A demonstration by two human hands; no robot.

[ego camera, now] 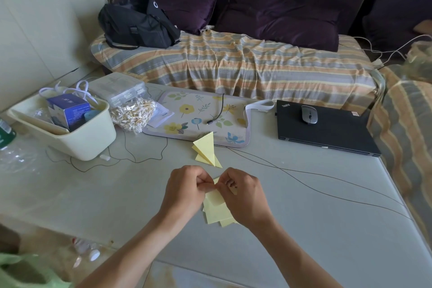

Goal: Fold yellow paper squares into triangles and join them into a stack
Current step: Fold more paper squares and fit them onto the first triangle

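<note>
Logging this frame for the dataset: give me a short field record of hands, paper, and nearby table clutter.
left hand: pinches the yellow sheet being folded
right hand: pinches the same sheet
loose sheets: lie on the table under the hands
folded triangles: overlapping, beyond the hands, tip on the floral mat
laptop: closed, far right, mouse on its lid
bin: far left, holds a blue box
table: pale, thin cables across it
</note>
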